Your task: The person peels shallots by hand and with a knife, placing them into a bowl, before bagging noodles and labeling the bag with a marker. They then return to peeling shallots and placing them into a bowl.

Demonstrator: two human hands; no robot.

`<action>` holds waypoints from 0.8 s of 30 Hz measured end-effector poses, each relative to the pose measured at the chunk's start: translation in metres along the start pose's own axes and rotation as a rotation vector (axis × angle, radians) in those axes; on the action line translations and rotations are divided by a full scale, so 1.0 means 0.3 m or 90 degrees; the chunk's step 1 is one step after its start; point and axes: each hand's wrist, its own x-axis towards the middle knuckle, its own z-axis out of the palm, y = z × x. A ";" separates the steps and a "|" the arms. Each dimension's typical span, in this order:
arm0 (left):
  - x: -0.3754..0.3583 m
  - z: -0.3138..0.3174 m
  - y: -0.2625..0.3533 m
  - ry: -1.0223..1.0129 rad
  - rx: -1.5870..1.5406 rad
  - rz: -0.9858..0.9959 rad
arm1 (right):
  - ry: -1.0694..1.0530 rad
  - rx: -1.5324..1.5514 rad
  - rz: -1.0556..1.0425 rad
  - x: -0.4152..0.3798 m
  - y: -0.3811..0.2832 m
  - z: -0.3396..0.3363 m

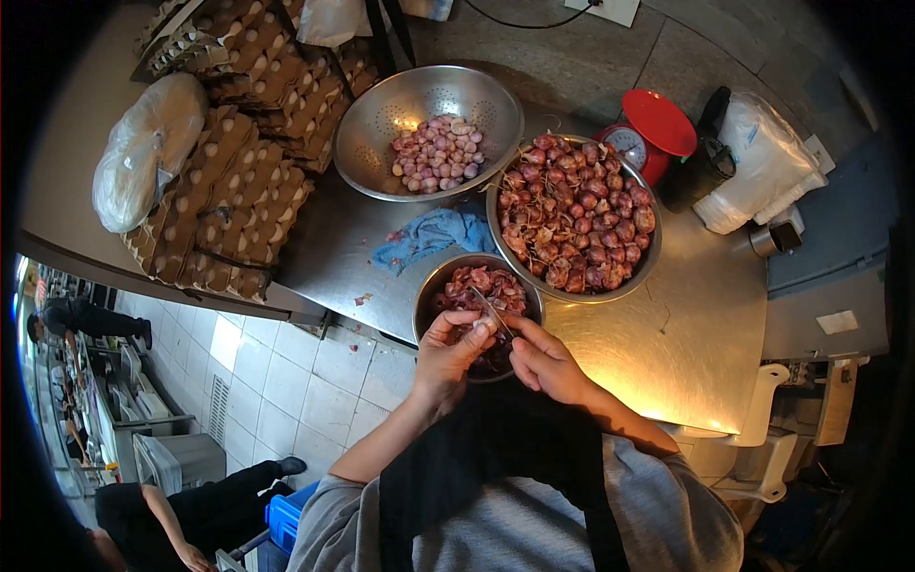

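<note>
- From where I watch, the steel table is the biggest worry: the small bowl of peelings sits right at its near edge, at 6 o'clock from the big bowl of unpeeled shallots. A nudge from a wrist could, I judge, tip it onto the tiled floor.
- The colander of peeled shallots at 11 o'clock from the big bowl rests close to the stacked egg trays; a careless reach could shove it into them.
- The blue cloth lies between the bowls and could snag a bowl if dragged.
- My left hand is curled closed around a shallot, held over the small bowl; papery skin may let it slip.
- My right hand pinches a small knife, fingers closed on the handle, blade touching the shallot and near the left thumb. A slip could cut it.
</note>
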 end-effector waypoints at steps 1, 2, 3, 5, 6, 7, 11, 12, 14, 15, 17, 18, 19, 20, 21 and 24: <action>0.002 -0.001 -0.004 0.001 -0.012 0.001 | 0.008 -0.005 -0.004 0.001 -0.001 0.002; 0.002 -0.002 -0.007 0.003 -0.023 0.001 | 0.017 -0.009 -0.008 0.002 -0.003 0.004; 0.003 -0.002 -0.008 0.005 -0.035 0.002 | 0.025 -0.014 -0.011 0.002 -0.004 0.005; 0.003 -0.002 -0.007 -0.004 -0.020 0.005 | 0.053 -0.031 0.003 0.003 -0.006 0.004; 0.003 -0.002 -0.006 -0.008 -0.012 0.007 | 0.067 -0.039 0.010 0.004 -0.006 0.003; 0.002 0.000 -0.002 -0.009 -0.024 0.008 | 0.083 -0.029 0.015 0.005 -0.003 0.000; -0.003 0.013 0.014 0.003 -0.066 0.004 | 0.128 0.012 0.038 -0.002 0.006 -0.023; -0.002 0.014 0.015 0.010 -0.076 0.001 | 0.134 0.023 0.044 -0.004 0.006 -0.026; 0.001 0.014 0.010 0.012 -0.070 0.012 | 0.088 -0.005 0.022 -0.009 -0.001 -0.020; 0.003 0.013 0.007 0.012 -0.067 0.016 | 0.065 -0.018 0.010 -0.013 -0.006 -0.015; 0.003 0.012 0.004 -0.005 -0.060 0.022 | 0.043 -0.041 0.006 -0.015 -0.022 0.004; 0.003 0.011 0.003 -0.013 -0.057 0.026 | 0.031 -0.053 0.004 -0.012 -0.026 0.010; 0.003 0.010 0.002 -0.013 -0.050 0.027 | 0.031 -0.065 -0.016 -0.009 -0.024 0.011; 0.003 0.008 0.002 -0.013 -0.042 0.029 | 0.038 -0.080 -0.017 -0.008 -0.019 0.011; 0.002 0.007 0.002 -0.012 -0.035 0.030 | 0.046 -0.094 -0.017 -0.007 -0.013 0.009; 0.002 0.009 -0.003 -0.001 -0.029 0.043 | 0.051 -0.084 -0.013 -0.006 -0.005 0.004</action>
